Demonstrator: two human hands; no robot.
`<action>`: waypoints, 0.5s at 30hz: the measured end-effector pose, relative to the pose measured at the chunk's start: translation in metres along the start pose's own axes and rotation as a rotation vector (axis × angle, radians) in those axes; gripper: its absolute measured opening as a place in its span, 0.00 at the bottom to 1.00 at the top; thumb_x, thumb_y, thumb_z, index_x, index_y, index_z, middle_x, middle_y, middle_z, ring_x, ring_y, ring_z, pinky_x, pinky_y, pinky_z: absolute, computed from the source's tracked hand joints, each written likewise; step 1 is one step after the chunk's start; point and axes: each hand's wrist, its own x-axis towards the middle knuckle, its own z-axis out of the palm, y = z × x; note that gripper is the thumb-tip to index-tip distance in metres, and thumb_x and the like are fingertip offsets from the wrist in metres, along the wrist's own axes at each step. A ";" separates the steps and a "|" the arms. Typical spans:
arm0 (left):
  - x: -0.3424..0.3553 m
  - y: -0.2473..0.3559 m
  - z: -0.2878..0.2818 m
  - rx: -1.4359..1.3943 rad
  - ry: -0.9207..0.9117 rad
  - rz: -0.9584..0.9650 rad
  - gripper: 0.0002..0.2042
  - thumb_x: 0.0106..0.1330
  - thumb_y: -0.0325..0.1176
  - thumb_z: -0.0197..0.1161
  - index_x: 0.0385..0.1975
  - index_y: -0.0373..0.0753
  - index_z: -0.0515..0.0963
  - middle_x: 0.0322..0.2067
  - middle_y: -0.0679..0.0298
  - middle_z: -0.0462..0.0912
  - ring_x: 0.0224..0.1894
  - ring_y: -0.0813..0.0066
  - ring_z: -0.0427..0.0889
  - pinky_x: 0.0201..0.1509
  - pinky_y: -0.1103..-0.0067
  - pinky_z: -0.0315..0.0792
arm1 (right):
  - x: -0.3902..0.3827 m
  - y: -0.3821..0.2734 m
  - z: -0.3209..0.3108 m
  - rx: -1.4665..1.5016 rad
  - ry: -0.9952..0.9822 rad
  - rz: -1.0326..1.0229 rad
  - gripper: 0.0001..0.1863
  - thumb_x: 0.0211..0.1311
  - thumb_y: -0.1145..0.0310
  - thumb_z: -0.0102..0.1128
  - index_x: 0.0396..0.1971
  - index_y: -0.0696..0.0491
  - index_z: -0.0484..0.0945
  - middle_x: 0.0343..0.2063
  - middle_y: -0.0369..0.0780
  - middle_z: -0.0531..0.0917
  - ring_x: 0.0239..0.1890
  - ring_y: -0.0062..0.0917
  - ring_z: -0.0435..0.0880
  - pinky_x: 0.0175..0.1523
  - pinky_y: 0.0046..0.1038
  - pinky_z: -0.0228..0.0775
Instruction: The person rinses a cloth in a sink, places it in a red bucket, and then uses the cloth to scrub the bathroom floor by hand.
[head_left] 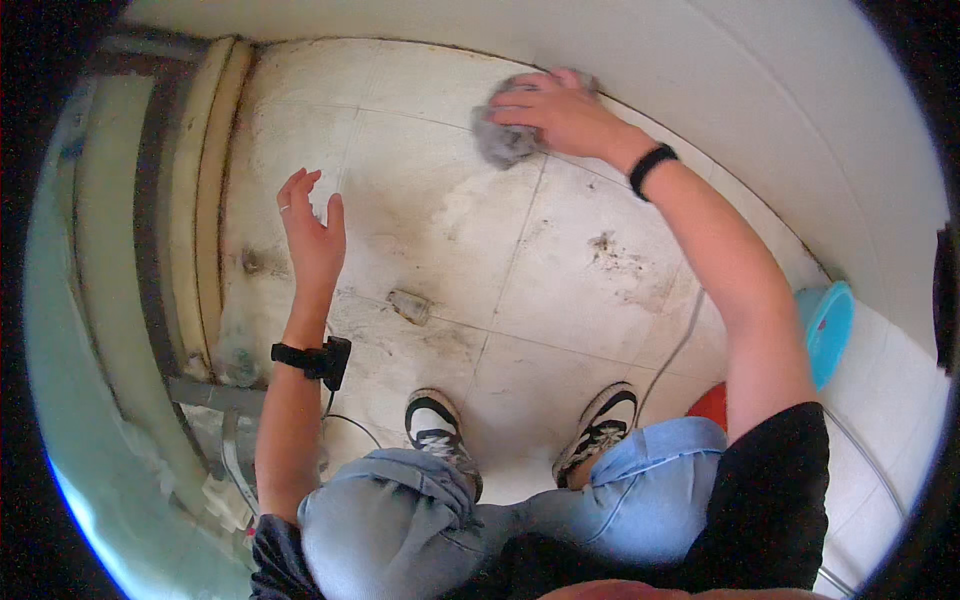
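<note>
My right hand (pixel 565 115) presses a crumpled grey cloth (pixel 505 142) onto the tiled floor (pixel 440 185), close to the foot of the white wall. Its fingers lie over the rag, which bunches out on the left side and beyond the fingertips. Over on the left, my left hand (pixel 312 225) hovers with nothing in it, thumb and fingers apart. Dark smudges mark the tiles below and between the hands. A larger dark spot (pixel 612 248) shows right of the middle, and a small pale flat piece (pixel 409 306) lies near my left shoe.
A light blue basin (pixel 826 330) stands by the wall at the right, a red object (pixel 708 403) beside my right forearm. A grey cable (pixel 672 352) runs across the floor near my right shoe (pixel 600 425). Along the left stands a pale frame (pixel 205 200) with greenish sheeting (pixel 65 370).
</note>
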 end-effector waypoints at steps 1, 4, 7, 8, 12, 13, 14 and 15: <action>0.000 0.004 0.005 0.003 -0.026 -0.028 0.18 0.66 0.26 0.63 0.56 0.34 0.72 0.62 0.46 0.70 0.65 0.48 0.68 0.67 0.62 0.66 | -0.032 0.014 -0.002 -0.005 -0.009 0.048 0.36 0.54 0.80 0.61 0.64 0.34 0.75 0.66 0.27 0.74 0.71 0.31 0.65 0.73 0.43 0.52; 0.001 0.018 0.021 -0.012 -0.047 0.031 0.18 0.66 0.25 0.63 0.56 0.34 0.73 0.61 0.46 0.71 0.64 0.48 0.69 0.66 0.62 0.66 | -0.127 0.034 0.006 -0.017 -0.021 0.242 0.36 0.57 0.79 0.59 0.66 0.33 0.73 0.69 0.27 0.71 0.73 0.32 0.63 0.74 0.45 0.52; 0.001 0.034 0.040 -0.036 -0.080 0.097 0.19 0.66 0.24 0.64 0.56 0.34 0.73 0.60 0.46 0.72 0.64 0.48 0.70 0.67 0.62 0.67 | -0.220 0.047 0.033 0.000 -0.010 0.555 0.34 0.61 0.75 0.59 0.68 0.33 0.71 0.71 0.27 0.68 0.73 0.33 0.63 0.73 0.48 0.55; 0.000 0.041 0.044 -0.038 -0.088 0.126 0.19 0.66 0.24 0.64 0.56 0.34 0.73 0.60 0.46 0.72 0.64 0.48 0.70 0.67 0.62 0.67 | -0.253 0.045 0.040 -0.007 0.032 0.717 0.35 0.60 0.74 0.60 0.68 0.35 0.69 0.72 0.28 0.67 0.72 0.34 0.63 0.72 0.48 0.58; 0.002 0.068 0.060 -0.010 -0.082 0.208 0.19 0.66 0.24 0.64 0.56 0.34 0.73 0.60 0.46 0.72 0.64 0.47 0.70 0.67 0.62 0.67 | -0.343 0.021 0.069 -0.006 0.181 1.004 0.35 0.59 0.69 0.64 0.69 0.43 0.67 0.70 0.35 0.67 0.66 0.41 0.68 0.67 0.45 0.67; 0.001 0.074 0.061 0.002 -0.118 0.185 0.19 0.66 0.24 0.64 0.57 0.34 0.73 0.60 0.46 0.72 0.64 0.47 0.69 0.67 0.61 0.67 | -0.354 0.010 0.076 -0.001 0.196 0.987 0.35 0.59 0.69 0.64 0.69 0.43 0.67 0.70 0.35 0.67 0.66 0.41 0.68 0.67 0.45 0.67; 0.001 0.078 0.062 0.004 -0.127 0.189 0.19 0.66 0.25 0.64 0.57 0.34 0.73 0.60 0.45 0.72 0.65 0.47 0.69 0.67 0.61 0.67 | -0.361 -0.004 0.083 0.002 0.224 1.105 0.35 0.59 0.68 0.63 0.69 0.45 0.67 0.69 0.37 0.68 0.65 0.43 0.68 0.67 0.46 0.67; 0.000 0.082 0.062 -0.007 -0.110 0.225 0.19 0.66 0.25 0.64 0.57 0.34 0.73 0.60 0.45 0.72 0.65 0.47 0.69 0.67 0.61 0.67 | -0.368 -0.019 0.087 -0.010 0.279 1.209 0.35 0.60 0.67 0.63 0.69 0.47 0.66 0.68 0.40 0.68 0.64 0.44 0.68 0.66 0.47 0.67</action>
